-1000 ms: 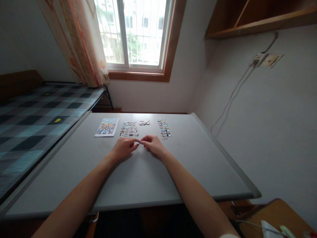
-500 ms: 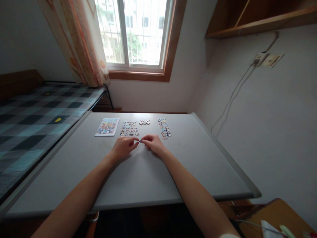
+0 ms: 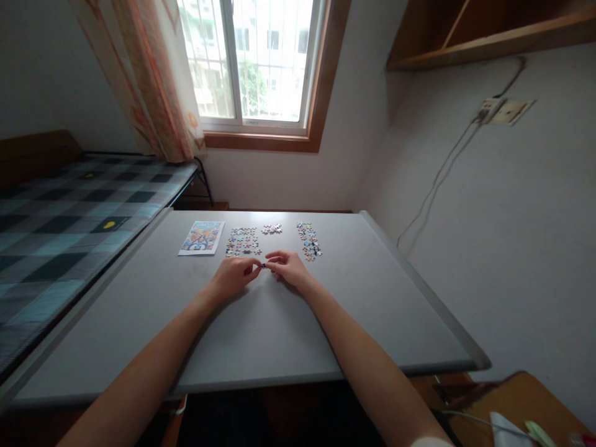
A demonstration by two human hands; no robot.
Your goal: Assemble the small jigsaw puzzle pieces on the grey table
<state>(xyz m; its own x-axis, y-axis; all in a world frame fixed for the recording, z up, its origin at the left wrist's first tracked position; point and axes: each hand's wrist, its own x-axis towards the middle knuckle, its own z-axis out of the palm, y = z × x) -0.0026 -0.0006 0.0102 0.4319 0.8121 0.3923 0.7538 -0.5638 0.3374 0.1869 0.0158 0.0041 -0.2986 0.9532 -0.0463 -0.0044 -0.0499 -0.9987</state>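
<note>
A small dark blue and white jigsaw piece [image 3: 264, 266] sits between my two hands, just above the table or on it; I cannot tell which. My left hand [image 3: 236, 274] pinches its left side between thumb and forefinger. From the right, my right hand [image 3: 289, 270] grips it at the fingertips, with one finger raised apart from the piece. Beyond my left hand lie several jigsaw pieces in loose rows [image 3: 243, 241]. A smaller cluster of pieces [image 3: 272, 229] is farther back, and a tall block of pieces [image 3: 309, 241] lies beyond my right hand.
A printed picture sheet [image 3: 202, 238] lies left of the pieces on the grey table [image 3: 261, 347]. A bed with a checked cover [image 3: 93, 205] runs along the left. On the right wall, a cable hangs from a socket [image 3: 510, 112]; a wooden chair [image 3: 526, 397] stands at lower right.
A finger of my right hand has lifted slightly off the jigsaw piece, and my left fingers have closed more tightly on it. The laid-out pieces and the picture sheet have not moved.
</note>
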